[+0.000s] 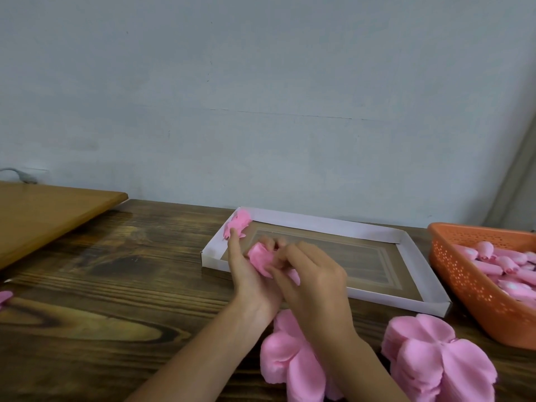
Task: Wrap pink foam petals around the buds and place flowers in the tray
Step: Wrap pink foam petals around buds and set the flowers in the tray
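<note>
Both hands meet over the near-left corner of the tray (319, 222), w/ a half-wrapped flower (260, 257) held between them. The left hand (249, 278) lies palm-up under it, forefinger stretched out toward the back, the rest cradling the pink foam. The right hand (314, 274) comes in from the right, wrist raised, fingers curled & pinching the petal's edge against the bud. So both hands have a grip on the same piece. The fingertips are blurred, so I can't tell exactly which fingers do the pinching, nor which way the bud's long axis runs.

What matters for the drop: the piece already hangs above the tray, no reach needed. One finished flower (239, 223) sits in the far-left corner, just past the left forefinger. Open tray floor lies behind & to the right. The left hand is nearer that corner, so prob. it sets the piece down beside the first one once the wrap is closed.

Supplies are close by: two petal stacks (435, 364) on the table (116, 285) under the forearms, buds (493, 262) in the orange basket (464, 281) at far right.
</note>
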The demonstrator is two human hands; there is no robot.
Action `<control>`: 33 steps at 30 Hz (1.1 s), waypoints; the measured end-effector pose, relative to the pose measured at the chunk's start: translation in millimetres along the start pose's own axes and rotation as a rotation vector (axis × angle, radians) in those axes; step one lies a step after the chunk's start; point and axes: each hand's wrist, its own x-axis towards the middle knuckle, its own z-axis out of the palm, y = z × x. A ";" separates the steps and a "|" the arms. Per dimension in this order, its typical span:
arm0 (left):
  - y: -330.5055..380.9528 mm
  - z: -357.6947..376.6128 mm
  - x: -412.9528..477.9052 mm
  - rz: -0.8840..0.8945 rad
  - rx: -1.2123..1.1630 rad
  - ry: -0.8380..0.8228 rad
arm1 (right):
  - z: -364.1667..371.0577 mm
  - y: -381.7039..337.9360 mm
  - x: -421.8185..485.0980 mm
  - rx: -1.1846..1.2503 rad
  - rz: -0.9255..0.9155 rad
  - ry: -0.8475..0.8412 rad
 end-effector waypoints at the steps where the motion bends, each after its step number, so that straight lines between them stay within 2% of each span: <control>1: 0.0 -1.3 0.8 -0.002 -0.002 -0.002 | 0.4 -0.9 -0.1 -0.035 -0.020 -0.003; 5: 0.7 -4.3 4.7 0.038 0.022 0.054 | -3.2 -2.4 4.2 -0.062 -0.078 -0.059; 8: 5.1 -4.1 4.6 0.054 0.039 0.089 | -10.7 -2.0 10.3 0.057 -0.048 -0.093; 11: 12.3 -3.3 6.5 0.084 -0.013 0.077 | -18.3 6.9 15.5 0.223 0.256 -0.058; 12: 14.7 -2.4 7.2 0.101 -0.024 0.067 | -20.2 13.8 16.4 0.242 0.374 -0.095; 15: 19.6 -0.8 8.4 0.131 -0.040 0.049 | -21.9 29.7 16.7 0.282 0.642 -0.420; 17: 20.7 -1.8 8.1 0.139 -0.061 0.039 | -16.9 30.0 14.0 0.446 0.794 -0.561; 20: 20.8 -1.8 6.1 0.138 -0.077 0.033 | -10.3 25.6 13.2 0.696 0.948 -0.510; 25: 17.1 -0.2 4.7 0.116 -0.068 0.057 | -10.2 14.9 17.0 0.914 1.053 -0.262; 27: 14.5 -1.8 5.7 0.093 -0.030 0.077 | -7.4 6.7 15.4 0.933 1.033 -0.219; 33: 6.6 -4.5 5.0 0.069 -0.014 0.070 | -2.7 -5.5 9.7 0.740 0.837 -0.174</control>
